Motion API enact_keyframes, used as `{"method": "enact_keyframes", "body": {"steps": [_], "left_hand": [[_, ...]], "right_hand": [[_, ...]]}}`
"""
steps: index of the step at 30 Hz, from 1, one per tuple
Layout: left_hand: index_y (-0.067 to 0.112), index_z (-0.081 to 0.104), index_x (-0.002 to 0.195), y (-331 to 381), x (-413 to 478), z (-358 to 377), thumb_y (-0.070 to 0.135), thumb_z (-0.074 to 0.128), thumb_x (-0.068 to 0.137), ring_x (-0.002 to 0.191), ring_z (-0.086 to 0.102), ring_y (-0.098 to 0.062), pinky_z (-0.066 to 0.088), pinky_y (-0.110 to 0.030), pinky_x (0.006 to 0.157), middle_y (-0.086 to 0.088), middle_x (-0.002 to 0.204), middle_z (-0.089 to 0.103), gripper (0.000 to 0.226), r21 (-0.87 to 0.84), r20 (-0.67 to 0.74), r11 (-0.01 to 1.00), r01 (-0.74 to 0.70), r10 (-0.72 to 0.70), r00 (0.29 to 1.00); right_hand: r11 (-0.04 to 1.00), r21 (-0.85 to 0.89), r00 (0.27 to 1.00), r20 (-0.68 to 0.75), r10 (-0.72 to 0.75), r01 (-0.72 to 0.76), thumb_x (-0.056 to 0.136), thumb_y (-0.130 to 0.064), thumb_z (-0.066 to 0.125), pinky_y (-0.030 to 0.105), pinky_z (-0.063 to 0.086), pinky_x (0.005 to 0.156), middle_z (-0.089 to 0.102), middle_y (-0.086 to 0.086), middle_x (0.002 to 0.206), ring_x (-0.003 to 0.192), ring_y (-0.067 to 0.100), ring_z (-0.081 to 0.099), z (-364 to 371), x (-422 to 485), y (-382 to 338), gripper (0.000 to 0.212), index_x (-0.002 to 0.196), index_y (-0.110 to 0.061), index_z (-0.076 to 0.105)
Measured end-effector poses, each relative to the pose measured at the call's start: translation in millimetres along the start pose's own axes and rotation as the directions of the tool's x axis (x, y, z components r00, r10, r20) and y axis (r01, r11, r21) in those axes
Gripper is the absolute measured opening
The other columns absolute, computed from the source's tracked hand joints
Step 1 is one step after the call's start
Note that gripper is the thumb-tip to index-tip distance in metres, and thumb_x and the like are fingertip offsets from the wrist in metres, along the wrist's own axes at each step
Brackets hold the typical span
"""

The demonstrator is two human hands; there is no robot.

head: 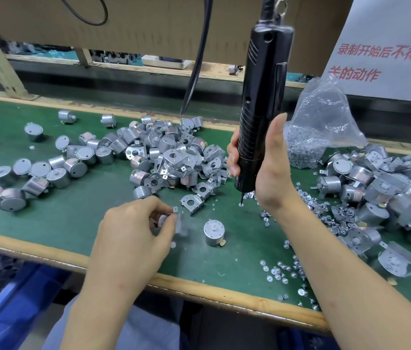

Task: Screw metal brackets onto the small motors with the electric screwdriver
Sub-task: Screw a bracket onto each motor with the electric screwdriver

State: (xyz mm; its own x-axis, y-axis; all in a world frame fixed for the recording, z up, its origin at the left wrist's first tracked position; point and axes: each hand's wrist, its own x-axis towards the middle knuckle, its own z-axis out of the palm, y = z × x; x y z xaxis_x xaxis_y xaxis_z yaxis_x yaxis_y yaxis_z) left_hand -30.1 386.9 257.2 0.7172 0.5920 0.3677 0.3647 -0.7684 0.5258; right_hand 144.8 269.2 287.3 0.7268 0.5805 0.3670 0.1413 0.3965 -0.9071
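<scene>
My right hand (pixel 267 170) grips the black electric screwdriver (pixel 262 104), which hangs upright from above; its bit points down at a screw (pixel 241 204) on the green mat. My left hand (pixel 136 228) pinches a blurred bracket with a small motor (pixel 174 219) just above the mat. A single small motor (pixel 214 233) stands upright between my hands. A loose metal bracket (pixel 192 202) lies beyond it. A heap of motors and brackets (pixel 171 155) fills the middle of the mat.
A clear plastic bag of screws (pixel 318 122) stands at the right. Loose screws (pixel 282 271) lie scattered near the front edge. More motors (pixel 381 193) pile at the right and motors (pixel 35 173) lie at the left. A blue bin (pixel 5 306) sits below the bench.
</scene>
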Motion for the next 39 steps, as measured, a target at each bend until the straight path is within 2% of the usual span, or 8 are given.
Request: {"method": "enact_keyframes", "body": {"steps": [7, 10, 14, 18, 22, 26, 30, 39], "left_hand": [[0.025, 0.052, 0.068, 11, -10, 25, 0.050, 0.069, 0.082, 0.073, 0.048, -0.019, 0.032, -0.029, 0.058, 0.013, 0.063, 0.054, 0.033, 0.095, -0.067, 0.994, 0.059, -0.053, 0.996], [0.021, 0.044, 0.083, 12, -8, 23, 0.051, 0.066, 0.083, 0.079, 0.042, -0.019, 0.031, -0.027, 0.067, 0.008, 0.082, 0.047, 0.038, -0.030, -0.110, 0.995, -0.100, 0.096, 0.989], [0.029, 0.042, 0.095, 12, -10, 23, 0.043, 0.066, 0.078, 0.102, 0.043, -0.013, 0.039, -0.023, 0.086, 0.022, 0.109, 0.056, 0.033, -0.190, 0.094, 0.929, -0.318, 0.340, 0.936], [0.033, 0.043, 0.092, 9, -12, 33, 0.035, 0.071, 0.080, 0.101, 0.042, -0.008, 0.045, -0.034, 0.085, 0.024, 0.102, 0.060, 0.031, -0.185, 0.212, 0.942, -0.281, 0.317, 0.924], [0.030, 0.046, 0.091, 10, -11, 35, 0.040, 0.074, 0.079, 0.096, 0.041, -0.011, 0.045, -0.035, 0.082, 0.020, 0.095, 0.060, 0.032, -0.160, 0.192, 0.947, -0.280, 0.308, 0.932], [0.032, 0.046, 0.093, 8, -9, 22, 0.051, 0.067, 0.078, 0.101, 0.045, -0.014, 0.041, -0.024, 0.085, 0.021, 0.101, 0.058, 0.033, -0.164, 0.170, 0.943, -0.291, 0.317, 0.933], [0.039, 0.051, 0.089, -10, -5, 7, 0.053, 0.067, 0.074, 0.110, 0.043, -0.005, 0.037, -0.015, 0.088, 0.029, 0.108, 0.059, 0.026, -0.129, 0.293, 0.956, -0.265, 0.292, 0.911], [0.040, 0.060, 0.093, -21, 0, 7, 0.031, 0.078, 0.081, 0.106, 0.044, 0.001, 0.031, -0.005, 0.089, 0.031, 0.114, 0.056, 0.023, -0.135, 0.399, 0.962, -0.239, 0.274, 0.875]], "right_hand": [[1.000, 0.006, 1.000, 0.010, 0.001, -0.001, 0.073, -0.091, 0.045, 0.031, 0.040, 0.054, 0.055, 0.003, 0.065, 0.050, 0.021, 0.046, 0, 0, -1, 0.071, 0.076, -0.023, 0.064], [1.000, 0.001, 1.000, 0.006, 0.000, 0.000, 0.073, -0.092, 0.044, 0.032, 0.039, 0.054, 0.056, 0.003, 0.064, 0.050, 0.021, 0.047, 0, 0, -1, 0.070, 0.075, -0.024, 0.064], [1.000, 0.000, 1.000, 0.007, 0.004, -0.004, 0.072, -0.093, 0.045, 0.031, 0.040, 0.053, 0.056, 0.003, 0.064, 0.050, 0.021, 0.047, 1, 0, -1, 0.072, 0.075, -0.024, 0.065], [1.000, 0.011, 1.000, 0.013, 0.003, -0.003, 0.072, -0.092, 0.045, 0.031, 0.040, 0.053, 0.056, 0.003, 0.064, 0.050, 0.022, 0.047, 1, 0, -1, 0.072, 0.076, -0.023, 0.065], [1.000, 0.020, 1.000, 0.013, 0.009, -0.010, 0.071, -0.092, 0.046, 0.031, 0.040, 0.053, 0.056, 0.003, 0.065, 0.050, 0.022, 0.047, 2, 0, -1, 0.073, 0.076, -0.021, 0.065], [1.000, 0.022, 1.000, 0.014, 0.008, -0.008, 0.071, -0.092, 0.046, 0.031, 0.040, 0.053, 0.056, 0.003, 0.064, 0.050, 0.021, 0.047, 2, 0, -1, 0.074, 0.077, -0.020, 0.064], [1.000, 0.028, 1.000, 0.017, 0.013, -0.013, 0.069, -0.093, 0.047, 0.030, 0.040, 0.053, 0.056, 0.003, 0.064, 0.050, 0.022, 0.046, 3, 0, -3, 0.075, 0.076, -0.021, 0.063], [1.000, 0.013, 1.000, 0.022, 0.018, -0.019, 0.072, -0.092, 0.045, 0.029, 0.042, 0.054, 0.057, 0.002, 0.065, 0.050, 0.021, 0.048, 4, -1, -5, 0.071, 0.076, -0.023, 0.065]]}}
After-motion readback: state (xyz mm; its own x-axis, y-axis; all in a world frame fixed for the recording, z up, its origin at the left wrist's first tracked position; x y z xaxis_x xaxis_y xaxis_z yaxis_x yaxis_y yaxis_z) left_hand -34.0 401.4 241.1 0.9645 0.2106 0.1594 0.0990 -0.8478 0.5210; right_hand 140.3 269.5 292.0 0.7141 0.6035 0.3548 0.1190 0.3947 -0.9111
